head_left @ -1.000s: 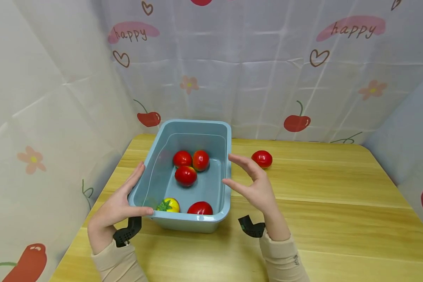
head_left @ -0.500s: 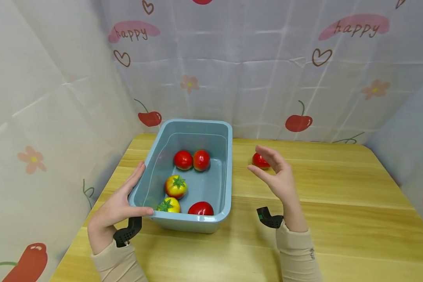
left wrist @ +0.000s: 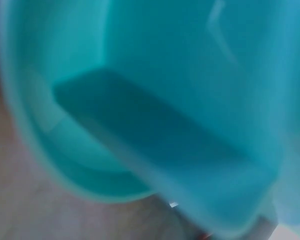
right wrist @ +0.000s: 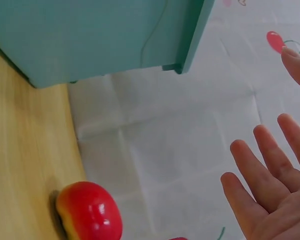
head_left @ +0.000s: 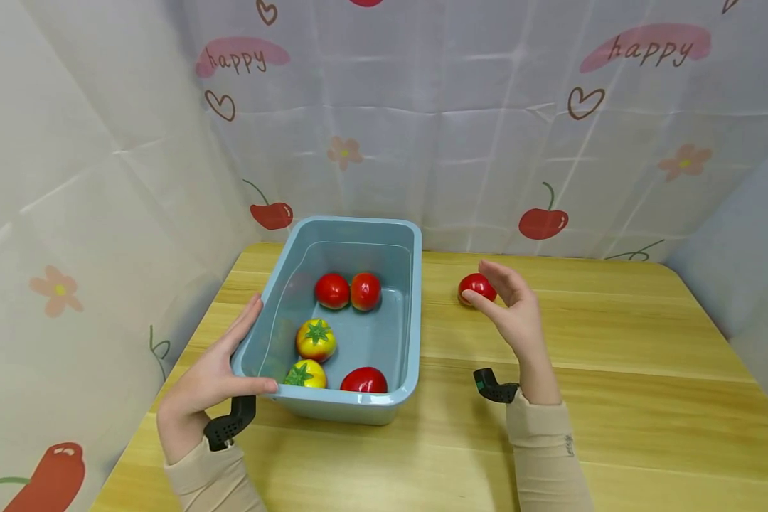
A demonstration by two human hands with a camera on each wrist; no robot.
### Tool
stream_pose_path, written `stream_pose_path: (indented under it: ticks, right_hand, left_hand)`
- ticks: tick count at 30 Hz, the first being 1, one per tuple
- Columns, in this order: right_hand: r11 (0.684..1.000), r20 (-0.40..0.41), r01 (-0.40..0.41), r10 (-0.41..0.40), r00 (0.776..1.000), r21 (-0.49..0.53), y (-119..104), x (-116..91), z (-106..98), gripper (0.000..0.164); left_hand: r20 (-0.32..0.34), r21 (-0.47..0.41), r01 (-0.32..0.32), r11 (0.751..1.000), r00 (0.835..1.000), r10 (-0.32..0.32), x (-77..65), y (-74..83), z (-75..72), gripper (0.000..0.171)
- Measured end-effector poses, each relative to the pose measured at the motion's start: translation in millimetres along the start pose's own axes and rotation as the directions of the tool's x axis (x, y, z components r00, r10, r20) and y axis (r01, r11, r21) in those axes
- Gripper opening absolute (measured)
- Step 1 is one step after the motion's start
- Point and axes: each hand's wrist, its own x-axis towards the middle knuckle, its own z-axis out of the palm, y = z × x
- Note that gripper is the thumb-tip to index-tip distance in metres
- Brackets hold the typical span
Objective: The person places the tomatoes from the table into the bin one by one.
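In the head view my left hand (head_left: 208, 387) rests on the near-left corner of a blue plastic bin (head_left: 417, 306). Its fingers lie straight along the left wall and the thumb along the front rim. My right hand (head_left: 518, 320) is held in the air right of the bin, fingers spread from the thumb and nothing between them. Just beyond its thumb a red toy tomato (head_left: 473, 286) sits on the table, also in the right wrist view as a red and yellow tomato (right wrist: 92, 212). Inside the bin lie several toy tomatoes, two showing yellow with green leaf tops (head_left: 316, 339).
The bin stands on the left part of a wooden table (head_left: 614, 341). A white printed curtain (head_left: 461, 142) hangs behind and at both sides. Blurred blue plastic (left wrist: 190, 75) fills most of the left wrist view.
My right hand has moved right, from beside the bin's rim to near the loose tomato. One tomato in the bin has rolled toward the front left, turning its green top up. My left hand stays.
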Motion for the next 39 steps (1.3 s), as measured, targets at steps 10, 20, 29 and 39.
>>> stream_pose_path:
  ticks: [10, 20, 29, 39]
  right_hand:
    - [0.998, -0.028, -0.064, 0.064, 0.998, -0.014, 31.4, 14.2, -2.7, 0.057]
    - [0.988, -0.088, -0.15, 0.146, 0.985, -0.039, 59.7, 24.5, -7.3, 0.063]
    - [0.981, -0.104, -0.193, 0.19, 0.976, -0.023, 83.8, 30.7, -6.7, 0.067]
    - [0.979, -0.067, -0.192, 0.188, 0.98, -0.072, 109.5, 34.0, -8.0, 0.074]
  left_hand:
    - [0.0, 0.005, 0.008, 1.0, 1.0, -0.008, 0.5, 0.9, 0.5, 0.109]
    - [0.012, 0.005, -0.015, 1.0, 1.0, 0.015, 1.8, 0.7, 0.4, 0.109]
    - [0.011, -0.004, -0.015, 1.0, 1.0, 0.015, -0.7, 2.0, -0.5, 0.109]
    - [0.007, -0.019, -0.009, 1.0, 1.0, 0.009, -0.4, 1.9, 0.6, 0.11]
